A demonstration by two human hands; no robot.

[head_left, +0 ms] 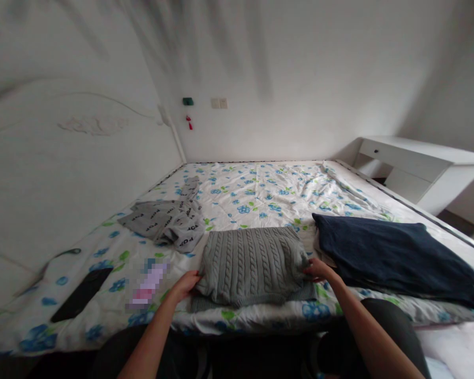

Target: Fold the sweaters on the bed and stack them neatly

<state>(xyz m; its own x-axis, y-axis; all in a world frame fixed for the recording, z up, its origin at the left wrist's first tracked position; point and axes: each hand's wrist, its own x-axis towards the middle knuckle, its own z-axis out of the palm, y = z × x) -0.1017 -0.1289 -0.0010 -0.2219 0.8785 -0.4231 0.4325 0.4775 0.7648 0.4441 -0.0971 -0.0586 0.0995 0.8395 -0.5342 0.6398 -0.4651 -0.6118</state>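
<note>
A grey cable-knit sweater [253, 266] lies folded at the front edge of the bed, its ribbed hem showing underneath along the near side. My left hand [186, 284] grips its left side, fingers closed on the knit. At the opposite side, my right hand [319, 269] pinches the sweater's edge between thumb and fingers. Right of the sweater rests a folded dark navy garment [391, 255]. Beyond my left hand, a crumpled grey garment with printed black letters [168, 221] is spread loosely.
A black phone-like flat object [82, 295] and a blurred-out pinkish item [150, 284] lie on the floral bedsheet [256, 195] at left. The white headboard [82, 158] rises on the left. A white desk [411, 163] stands beyond the bed's right edge.
</note>
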